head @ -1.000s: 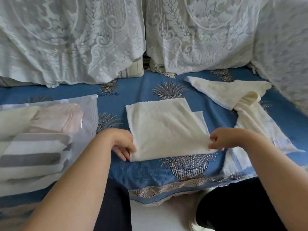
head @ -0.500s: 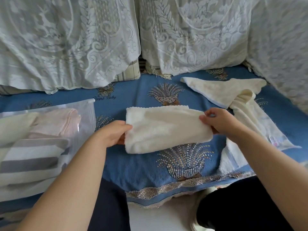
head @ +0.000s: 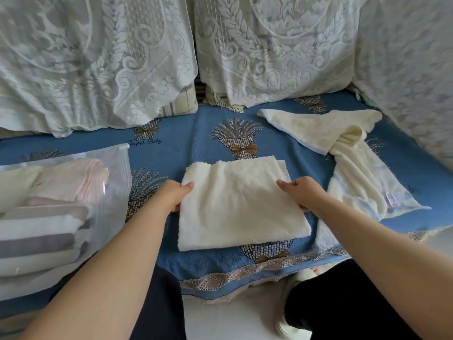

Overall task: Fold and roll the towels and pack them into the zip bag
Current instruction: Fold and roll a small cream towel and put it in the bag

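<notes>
A folded cream towel point(head: 241, 204) lies flat on the blue patterned cover in the middle. My left hand point(head: 172, 193) holds its left edge, thumb on top and fingers under it. My right hand point(head: 302, 192) holds its right edge the same way. A clear zip bag point(head: 110, 192) lies at the left with rolled towels inside: pink, cream and grey-striped ones. A second cream towel point(head: 343, 153) with a pale blue border lies unfolded and twisted at the right.
White lace-covered cushions point(head: 98, 60) stand along the back and the right side. The blue cover's lace-trimmed front edge point(head: 245, 273) runs just above my dark-clothed knees. A pale slipper point(head: 289, 312) shows on the floor between them.
The near edge of the cream towel was lifted and folded away, then the towel came down flat as a thicker rectangle. Both hands moved from its near corners to its side edges.
</notes>
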A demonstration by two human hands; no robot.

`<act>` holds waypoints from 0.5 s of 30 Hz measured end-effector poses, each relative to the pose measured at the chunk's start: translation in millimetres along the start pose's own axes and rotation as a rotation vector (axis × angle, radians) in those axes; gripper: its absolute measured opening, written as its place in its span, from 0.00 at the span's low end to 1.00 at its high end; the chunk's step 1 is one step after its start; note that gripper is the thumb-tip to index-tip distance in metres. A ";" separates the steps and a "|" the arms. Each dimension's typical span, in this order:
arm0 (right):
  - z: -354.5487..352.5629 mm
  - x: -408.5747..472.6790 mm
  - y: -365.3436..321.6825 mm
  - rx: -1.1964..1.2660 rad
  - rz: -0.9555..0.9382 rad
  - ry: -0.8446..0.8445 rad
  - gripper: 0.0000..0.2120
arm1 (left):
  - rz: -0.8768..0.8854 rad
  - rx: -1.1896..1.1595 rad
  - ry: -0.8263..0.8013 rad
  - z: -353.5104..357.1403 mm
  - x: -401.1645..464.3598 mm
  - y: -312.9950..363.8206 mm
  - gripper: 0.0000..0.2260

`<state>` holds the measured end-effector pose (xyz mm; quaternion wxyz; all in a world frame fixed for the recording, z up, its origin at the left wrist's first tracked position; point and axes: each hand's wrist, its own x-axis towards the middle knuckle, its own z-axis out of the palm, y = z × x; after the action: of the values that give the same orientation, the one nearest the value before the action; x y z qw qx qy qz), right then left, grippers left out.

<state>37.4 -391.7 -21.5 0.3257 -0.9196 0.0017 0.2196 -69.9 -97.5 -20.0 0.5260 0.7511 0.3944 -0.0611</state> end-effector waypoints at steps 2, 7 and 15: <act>7.8 6.3 -4.5 0.075 -0.102 0.109 0.20 | 0.109 -0.011 0.096 5.8 6.5 2.0 0.14; 5.7 19.4 -13.5 0.121 -0.276 0.069 0.21 | 0.418 0.150 0.093 21.1 -0.6 13.0 0.31; -9.6 29.1 -15.8 0.195 -0.259 0.225 0.24 | 0.513 0.225 0.147 20.7 5.7 17.8 0.32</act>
<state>69.8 -380.9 -17.2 0.4364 -0.8951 -0.0589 0.0703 -47.7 -114.3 -18.8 0.4075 0.8824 0.2194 0.0851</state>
